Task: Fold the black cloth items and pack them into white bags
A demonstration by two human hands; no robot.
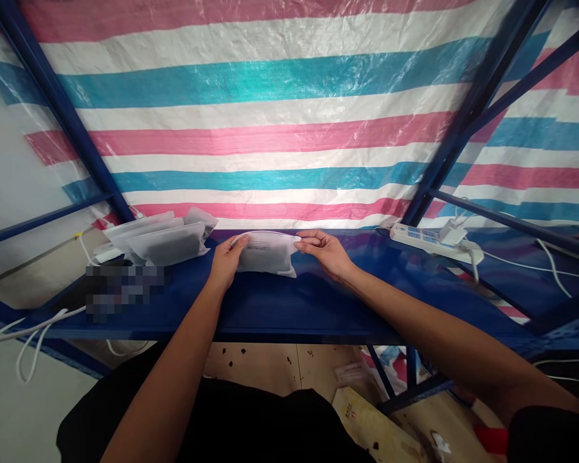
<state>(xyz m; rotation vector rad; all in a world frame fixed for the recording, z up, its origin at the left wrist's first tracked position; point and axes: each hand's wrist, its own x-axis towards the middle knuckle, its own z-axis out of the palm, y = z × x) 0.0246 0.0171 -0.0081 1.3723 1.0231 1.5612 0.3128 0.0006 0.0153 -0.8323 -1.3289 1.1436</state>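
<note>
A frosted zip bag (266, 253) with a dark item inside is held up over the blue shelf, its top edge stretched between my two hands. My left hand (226, 260) pinches the upper left corner with the thumb in front. At the upper right corner, my right hand (324, 251) has thumb and fingers closed on the bag's edge. Faint printed lines show near the top of the bag. What the dark item is, I cannot make out through the plastic. Several similar filled frosted bags (166, 239) lean together on the shelf to the left.
The blue metal shelf (313, 315) has upright posts at both sides. A white power strip (429, 240) with plugs lies at the right. White cables (38, 328) hang over the left edge. Striped sheeting (270, 141) covers the back. A yellowish box (374, 424) lies on the floor below.
</note>
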